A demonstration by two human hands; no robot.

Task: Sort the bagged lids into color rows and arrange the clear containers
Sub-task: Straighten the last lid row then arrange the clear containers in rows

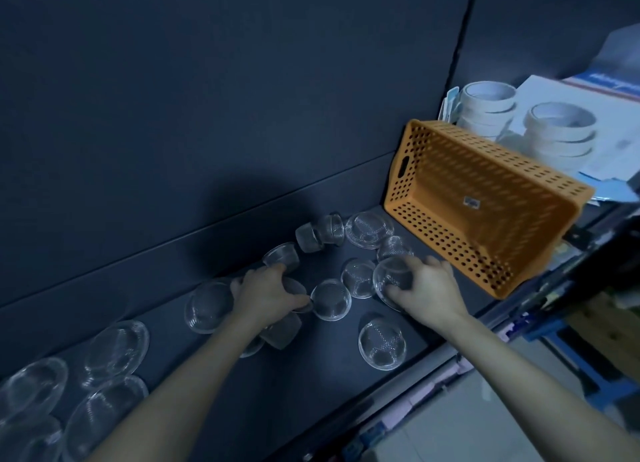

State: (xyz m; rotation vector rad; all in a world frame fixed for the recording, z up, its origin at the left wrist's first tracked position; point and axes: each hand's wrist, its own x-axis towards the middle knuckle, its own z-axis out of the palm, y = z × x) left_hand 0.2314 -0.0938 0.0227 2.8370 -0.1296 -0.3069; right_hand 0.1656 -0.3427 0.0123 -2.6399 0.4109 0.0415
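1. We see the containers (330, 299) as clear plastic, glossy, with small highlights along their rims.
2. Several of them show us a fine mesh-like texture on the base.
3. The bench (207, 368) looks dark, smooth and matt to us.
4. We find the same dark matt finish on the wall panel (207, 98).
5. The basket (485, 198) is orange plastic, perforated all over, with a faint sheen.
6. We read the tape rolls (490, 96) as white, paper-like and matt.
7. The papers (540, 91) beside them look smooth and white.
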